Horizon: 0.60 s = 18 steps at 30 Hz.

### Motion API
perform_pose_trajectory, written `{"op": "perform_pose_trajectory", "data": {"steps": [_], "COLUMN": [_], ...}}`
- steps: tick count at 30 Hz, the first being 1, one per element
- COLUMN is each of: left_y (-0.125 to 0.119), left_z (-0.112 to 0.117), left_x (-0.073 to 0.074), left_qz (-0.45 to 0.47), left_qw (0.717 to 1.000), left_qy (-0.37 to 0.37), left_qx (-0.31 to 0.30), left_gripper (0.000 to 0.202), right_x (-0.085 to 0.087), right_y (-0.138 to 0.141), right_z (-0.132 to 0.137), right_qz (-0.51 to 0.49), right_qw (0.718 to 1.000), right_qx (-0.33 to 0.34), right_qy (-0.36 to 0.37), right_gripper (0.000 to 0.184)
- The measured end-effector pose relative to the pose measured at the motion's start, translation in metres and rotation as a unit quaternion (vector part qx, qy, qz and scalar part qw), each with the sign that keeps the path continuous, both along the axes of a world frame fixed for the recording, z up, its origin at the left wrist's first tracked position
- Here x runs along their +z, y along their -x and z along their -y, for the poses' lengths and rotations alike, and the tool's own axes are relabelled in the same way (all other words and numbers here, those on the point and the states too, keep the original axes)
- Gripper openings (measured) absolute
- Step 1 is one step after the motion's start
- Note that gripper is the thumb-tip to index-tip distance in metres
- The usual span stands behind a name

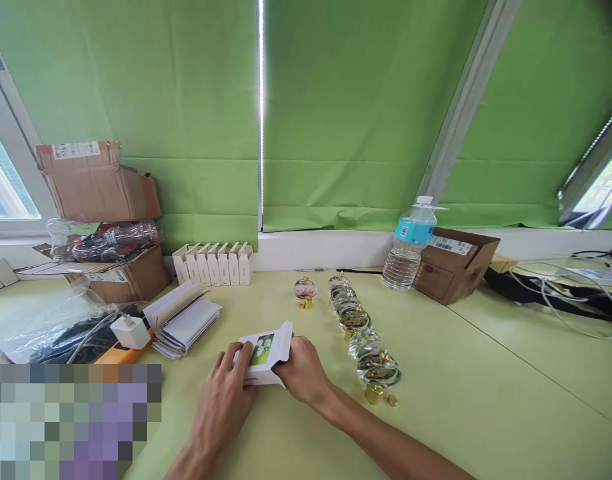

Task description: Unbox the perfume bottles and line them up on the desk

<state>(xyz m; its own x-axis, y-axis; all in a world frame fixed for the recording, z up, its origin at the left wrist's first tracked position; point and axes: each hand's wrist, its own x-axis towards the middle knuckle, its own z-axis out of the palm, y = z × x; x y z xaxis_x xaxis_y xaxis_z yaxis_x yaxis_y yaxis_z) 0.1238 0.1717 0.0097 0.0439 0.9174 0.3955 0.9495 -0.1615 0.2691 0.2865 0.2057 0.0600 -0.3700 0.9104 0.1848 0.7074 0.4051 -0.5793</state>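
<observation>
Both my hands hold a small white carton point(264, 359) with a green-and-white flower picture and an open top flap, resting on the pale yellow table point(466, 400). My left hand point(221, 398) grips its left side with curled fingers. My right hand point(302, 371) grips its right side. Just right of my right hand runs a row of several round glass bottles with gold caps point(362, 333). One pink-tinted glass bottle point(305, 289) stands apart behind the carton.
A stack of flat folded cartons point(183, 321) lies at left beside a white charger point(131, 331). Several upright white boxes point(213, 264) line the wall. Cardboard boxes point(99, 220) stand far left; a water bottle point(409, 245), another cardboard box point(453, 263) and cables point(561, 293) at right.
</observation>
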Motion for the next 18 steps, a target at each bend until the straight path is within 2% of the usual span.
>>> {"op": "perform_pose_trajectory", "data": {"steps": [5, 12, 18], "left_y": [0.002, 0.009, 0.015], "left_z": [-0.003, -0.009, -0.01], "left_x": [0.005, 0.012, 0.012], "left_qz": [-0.021, -0.039, 0.009], "left_qw": [1.0, 0.999, 0.999], "left_qy": [-0.002, -0.005, 0.0], "left_qx": [0.004, 0.024, 0.032], "left_gripper": [0.055, 0.047, 0.044], "right_x": [0.004, 0.021, 0.048], "right_y": [-0.001, -0.015, -0.025], "right_z": [-0.005, -0.017, -0.015], "right_qz": [-0.014, -0.015, 0.048], "right_qw": [1.0, 1.0, 0.993], "right_qx": [0.007, 0.009, -0.017], "right_qy": [-0.006, -0.011, -0.106], "right_gripper": [0.02, 0.02, 0.022]}}
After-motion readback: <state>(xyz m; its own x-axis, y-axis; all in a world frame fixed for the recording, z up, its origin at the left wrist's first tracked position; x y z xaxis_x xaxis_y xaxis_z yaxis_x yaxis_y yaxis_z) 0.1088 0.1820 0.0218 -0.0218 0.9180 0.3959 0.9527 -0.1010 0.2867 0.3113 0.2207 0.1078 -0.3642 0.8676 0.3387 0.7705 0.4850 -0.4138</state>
